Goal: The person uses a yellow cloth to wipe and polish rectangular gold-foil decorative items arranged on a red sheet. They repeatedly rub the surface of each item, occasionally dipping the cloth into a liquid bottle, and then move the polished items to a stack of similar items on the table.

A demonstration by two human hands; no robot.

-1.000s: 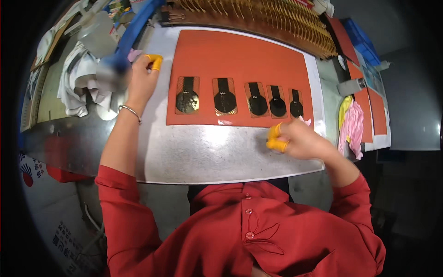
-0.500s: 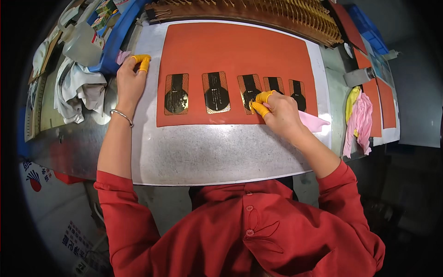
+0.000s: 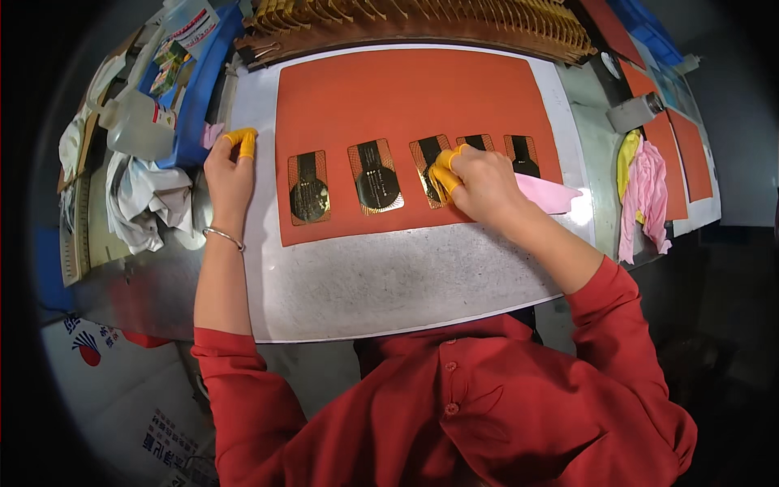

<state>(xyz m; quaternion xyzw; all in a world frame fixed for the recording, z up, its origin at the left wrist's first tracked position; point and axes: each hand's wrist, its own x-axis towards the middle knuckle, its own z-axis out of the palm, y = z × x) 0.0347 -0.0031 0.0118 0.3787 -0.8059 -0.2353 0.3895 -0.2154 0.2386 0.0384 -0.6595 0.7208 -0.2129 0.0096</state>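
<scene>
On an orange-red mat [image 3: 406, 97] lies a row of several thin gold cards with black designs. My right hand [image 3: 491, 187], with yellow finger cots, is closed, its bunched fingertips on the middle card [image 3: 426, 154]. A pink cloth [image 3: 548, 193] sticks out from under this hand and appears gripped in it. The hand partly hides the card [image 3: 474, 143] just right of it. My left hand [image 3: 229, 174], also in yellow finger cots, rests left of the mat on the white sheet's edge. Its fingers are loosely bent, with a gap showing and nothing visible held.
A blue tray [image 3: 192, 122] with small boxes and a translucent bottle [image 3: 142, 126] stand at left, above crumpled white cloth [image 3: 150, 203]. A brown rack [image 3: 414, 28] spans the back. At right are a grey bottle [image 3: 635, 112] and hanging pink cloth [image 3: 647, 195].
The whole view has shifted slightly. My right hand stays at the middle card, its fingertips a little more gathered over it. My left hand remains beside the mat.
</scene>
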